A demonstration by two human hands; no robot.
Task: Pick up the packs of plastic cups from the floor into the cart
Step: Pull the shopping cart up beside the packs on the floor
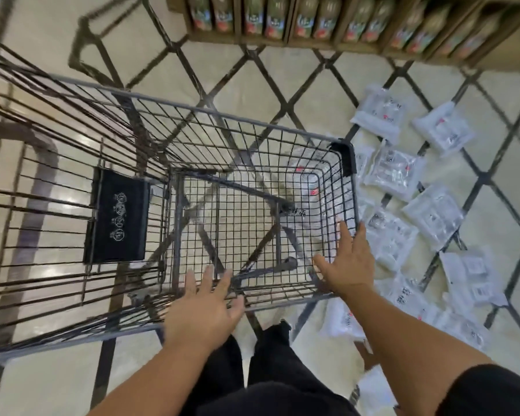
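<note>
A dark wire shopping cart stands in front of me, seen from above. Clear packs of plastic cups lie in its basket at the far right corner. Several more packs lie on the tiled floor to the right of the cart. My left hand hovers over the cart's near rim with fingers spread and nothing in it. My right hand is over the near right corner of the basket, fingers apart and empty.
A low wooden shelf with rows of packaged goods runs along the top. A black child-seat flap sits at the cart's left end. More packs lie by my feet, right of my black trousers.
</note>
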